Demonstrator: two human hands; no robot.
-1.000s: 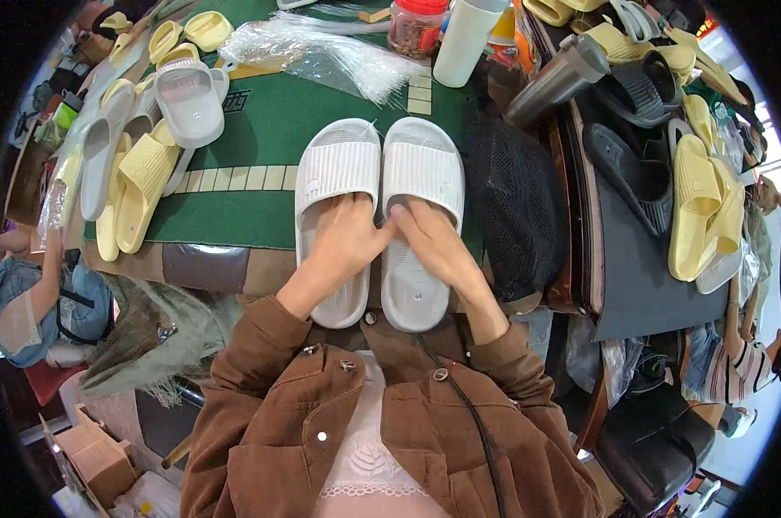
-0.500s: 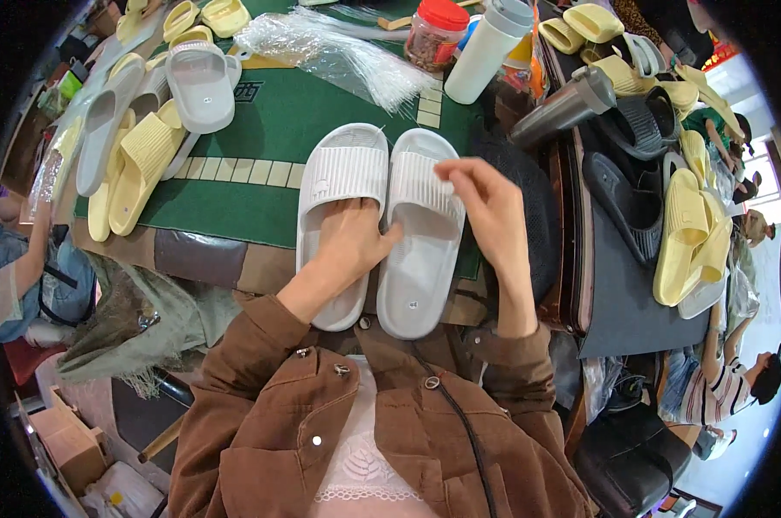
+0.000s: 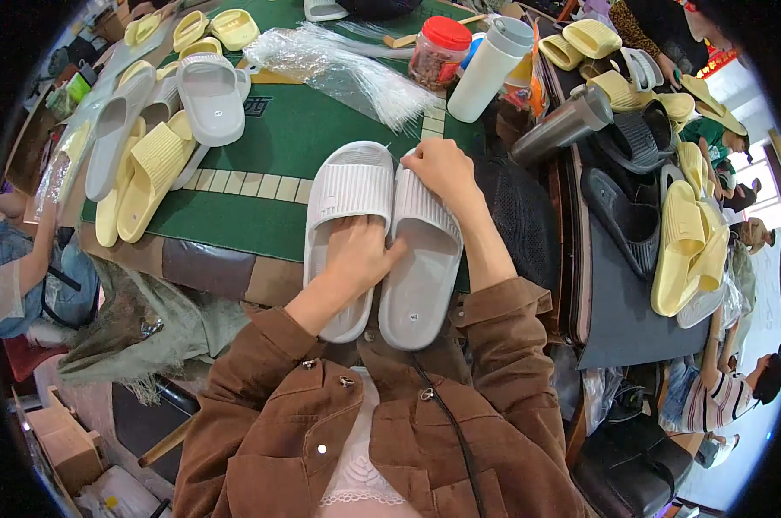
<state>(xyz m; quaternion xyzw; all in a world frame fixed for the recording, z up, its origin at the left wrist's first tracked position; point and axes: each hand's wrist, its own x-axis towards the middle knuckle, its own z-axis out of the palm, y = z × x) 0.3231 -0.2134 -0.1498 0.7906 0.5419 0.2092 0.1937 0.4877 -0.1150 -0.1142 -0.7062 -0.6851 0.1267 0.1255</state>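
Observation:
A pair of light grey slide slippers lies side by side at the table's near edge, toes away from me: the left slipper (image 3: pixel 349 192) and the right slipper (image 3: pixel 420 293). My left hand (image 3: pixel 353 257) is inside the left slipper, its fingertips hidden under the ribbed strap. Its thumb reaches across to the inner edge of the right slipper, so the hand grips around the sides where the two meet. With fingers bent, my right hand (image 3: pixel 442 173) closes on the toe end of the right slipper's strap; its fingertips are partly hidden.
Grey and yellow slippers (image 3: pixel 155 173) stand to the left on the green mat (image 3: pixel 261 129). Thin clear plastic strips (image 3: pixel 347 73), a red-lidded jar (image 3: pixel 439 53), a white bottle (image 3: pixel 491 69) and a steel tumbler (image 3: pixel 563 125) lie beyond. Black and yellow slippers (image 3: pixel 686 246) cover the right surface. Other people work nearby.
My right hand has moved from above the right slipper's outer side onto the toe end of its strap. My left hand stays in the left slipper. The whole view has shifted slightly.

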